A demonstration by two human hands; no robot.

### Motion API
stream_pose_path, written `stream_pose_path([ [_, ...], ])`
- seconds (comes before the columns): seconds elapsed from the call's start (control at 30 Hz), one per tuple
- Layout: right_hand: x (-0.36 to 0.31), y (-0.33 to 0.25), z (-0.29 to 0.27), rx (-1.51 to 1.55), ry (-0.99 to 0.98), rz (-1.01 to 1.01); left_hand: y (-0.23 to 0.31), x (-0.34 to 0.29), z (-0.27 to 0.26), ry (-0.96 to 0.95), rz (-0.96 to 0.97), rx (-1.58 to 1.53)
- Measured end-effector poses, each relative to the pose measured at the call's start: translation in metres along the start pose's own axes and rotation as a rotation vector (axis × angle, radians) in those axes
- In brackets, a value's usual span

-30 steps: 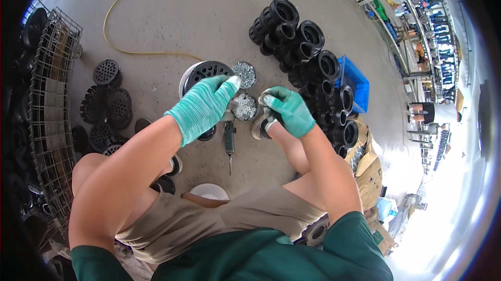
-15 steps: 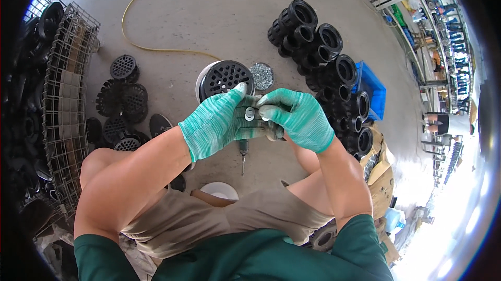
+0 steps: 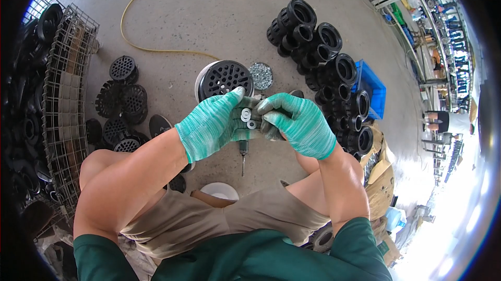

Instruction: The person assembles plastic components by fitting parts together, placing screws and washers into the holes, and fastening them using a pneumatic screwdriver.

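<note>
A few small pale washers [image 3: 246, 114] lie on the upturned palm and fingers of my gloved left hand [image 3: 211, 124], whose thumb stretches up and away. Close against its fingertips is my gloved right hand [image 3: 301, 124], thumb and fingers pinched together. Whatever sits in that pinch, if anything, is hidden. Just beyond my left thumb, a round black slotted drain grate [image 3: 225, 78] rests on a white round base. Beside the grate, a round dish of small shiny metal pieces [image 3: 261, 75] stands on the floor. Below my hands, a power driver with a long bit [image 3: 243, 156] shows in part.
Stacked black pipe fittings [image 3: 329, 67] line the right side, with a blue crate [image 3: 371, 90] behind them. More black grates [image 3: 123, 68] are piled at the left, near a wire cage [image 3: 65, 82] of black parts. A yellow hose [image 3: 124, 22] crosses the floor.
The washers on my left palm have shifted apart, one now lying separately nearer me. My right fingers have drawn slightly to the right, off the washers.
</note>
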State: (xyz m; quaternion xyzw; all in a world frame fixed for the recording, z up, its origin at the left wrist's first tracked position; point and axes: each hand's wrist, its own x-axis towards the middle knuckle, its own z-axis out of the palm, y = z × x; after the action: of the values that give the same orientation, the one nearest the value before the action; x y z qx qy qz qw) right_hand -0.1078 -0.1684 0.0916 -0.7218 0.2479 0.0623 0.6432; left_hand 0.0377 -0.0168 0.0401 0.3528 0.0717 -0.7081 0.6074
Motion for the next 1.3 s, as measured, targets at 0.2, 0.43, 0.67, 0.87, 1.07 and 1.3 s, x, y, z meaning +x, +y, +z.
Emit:
stream_pose_path([
  [0.2, 0.005, 0.013, -0.015, 0.086, 0.180, -0.053, 0.001, -0.006, -0.004, 0.034, 0.109, 0.057],
  [0.43, 0.045, 0.103, -0.058, -0.463, 0.203, 0.115, 0.011, -0.010, -0.010, -0.029, 0.263, 0.029],
  [0.67, 0.106, 0.200, -0.083, -0.670, 0.190, 0.233, 0.027, -0.022, -0.015, 0.036, 0.282, 0.077],
  [0.87, 0.189, 0.280, -0.098, -0.921, 0.156, 0.187, 0.047, -0.026, -0.005, 0.243, 0.307, 0.095],
  [1.07, 0.254, 0.310, -0.082, -1.004, 0.229, 0.191, 0.067, -0.028, -0.004, 0.370, 0.345, 0.393],
  [1.3, 0.276, 0.324, -0.082, -1.048, 0.191, 0.140, 0.074, -0.024, -0.004, 0.417, 0.374, 0.457],
])
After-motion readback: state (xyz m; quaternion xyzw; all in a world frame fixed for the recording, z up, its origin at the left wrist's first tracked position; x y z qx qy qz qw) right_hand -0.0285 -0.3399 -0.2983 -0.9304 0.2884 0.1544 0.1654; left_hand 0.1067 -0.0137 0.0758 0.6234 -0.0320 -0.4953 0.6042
